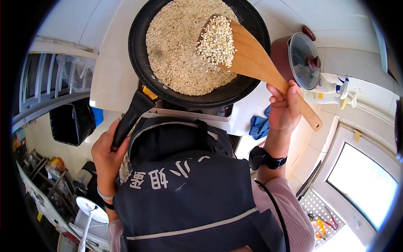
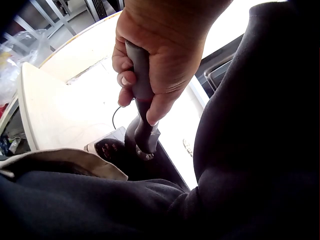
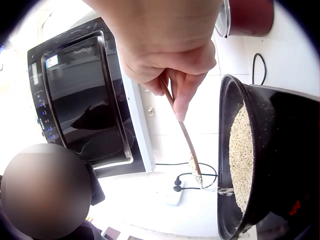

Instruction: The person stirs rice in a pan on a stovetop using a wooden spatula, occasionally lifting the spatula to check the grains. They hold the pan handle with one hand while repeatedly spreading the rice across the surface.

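A black frying pan (image 1: 136, 54) holds a wide layer of pale sesame seeds (image 1: 172, 50). My left hand (image 1: 107, 153) grips its black handle (image 1: 132, 122), fingers curled round the end; the left wrist view also shows this grip on the handle (image 2: 142, 75). My right hand (image 1: 285, 107) holds a wooden spatula (image 1: 258, 59) partway along its shaft, between thumb and fingers. A small heap of seeds lies on the spatula's blade, which is over the pan in the head view. Seen edge-on in the right wrist view, the spatula (image 3: 185, 135) carries seeds near the pan's rim.
A dark red pot (image 1: 280, 56) with a glass lid stands right of the pan, and a blue cloth (image 1: 260, 126) lies nearer. Under the pan is a cooker (image 1: 218, 112). A black oven (image 3: 80, 100) and cables with plugs (image 3: 178, 185) show in the right wrist view.
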### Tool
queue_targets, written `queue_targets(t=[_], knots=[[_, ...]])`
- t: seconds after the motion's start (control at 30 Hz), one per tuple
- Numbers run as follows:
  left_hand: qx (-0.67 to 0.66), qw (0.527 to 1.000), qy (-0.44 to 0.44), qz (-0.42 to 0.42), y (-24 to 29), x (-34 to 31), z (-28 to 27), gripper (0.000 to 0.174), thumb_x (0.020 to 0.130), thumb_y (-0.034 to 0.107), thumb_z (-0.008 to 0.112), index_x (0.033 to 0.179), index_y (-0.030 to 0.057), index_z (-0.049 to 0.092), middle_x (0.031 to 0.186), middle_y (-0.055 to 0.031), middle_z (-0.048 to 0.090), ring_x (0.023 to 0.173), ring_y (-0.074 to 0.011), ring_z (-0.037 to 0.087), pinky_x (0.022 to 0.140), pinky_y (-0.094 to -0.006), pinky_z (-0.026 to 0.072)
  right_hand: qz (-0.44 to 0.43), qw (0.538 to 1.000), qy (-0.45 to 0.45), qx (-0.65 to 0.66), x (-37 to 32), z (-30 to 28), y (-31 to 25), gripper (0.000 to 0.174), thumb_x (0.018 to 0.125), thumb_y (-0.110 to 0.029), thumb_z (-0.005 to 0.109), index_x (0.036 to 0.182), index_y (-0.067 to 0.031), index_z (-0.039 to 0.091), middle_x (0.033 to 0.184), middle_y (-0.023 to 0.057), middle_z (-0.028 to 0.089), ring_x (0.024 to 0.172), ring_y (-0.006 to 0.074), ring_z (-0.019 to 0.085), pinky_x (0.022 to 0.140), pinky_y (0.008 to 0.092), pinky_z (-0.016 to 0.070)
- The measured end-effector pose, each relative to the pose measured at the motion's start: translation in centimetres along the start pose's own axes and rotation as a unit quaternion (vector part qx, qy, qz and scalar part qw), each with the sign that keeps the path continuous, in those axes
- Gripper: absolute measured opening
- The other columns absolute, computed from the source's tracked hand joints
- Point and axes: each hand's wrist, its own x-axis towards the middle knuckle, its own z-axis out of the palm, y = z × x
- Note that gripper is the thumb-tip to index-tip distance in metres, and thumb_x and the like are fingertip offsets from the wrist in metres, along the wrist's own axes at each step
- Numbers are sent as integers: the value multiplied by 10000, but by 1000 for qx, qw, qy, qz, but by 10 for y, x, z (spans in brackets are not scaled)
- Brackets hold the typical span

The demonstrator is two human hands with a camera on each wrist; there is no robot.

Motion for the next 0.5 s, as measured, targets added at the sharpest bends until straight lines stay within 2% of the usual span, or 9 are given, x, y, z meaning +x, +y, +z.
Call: queue_targets(t=[0.03,0.07,0.5], knots=[[1,1000,-1,4,-2,-1,0,502,770,57,782,1251,60,635,758,-97,610,568,-158,540,541,-266,442,3,1000,16,0,0,1,0,270,1001,-181,559,1162,27,621,1056,123,655,841,384,721,563,304,576],[2,1000,-2,8,-4,-2,1,516,775,45,775,1269,68,630,763,-78,599,577,-116,516,544,-244,431,2,1000,16,-1,0,1,-1,270,1001,-181,559,1162,27,621,1056,123,655,841,384,721,563,304,576],[-11,1000,-5,-4,-4,-2,0,518,777,43,774,1273,69,627,789,-95,618,601,-133,545,559,-251,451,-14,1000,5,13,-1,2,-2,257,1002,-151,548,1176,25,617,1059,130,648,852,405,716,572,310,580]])
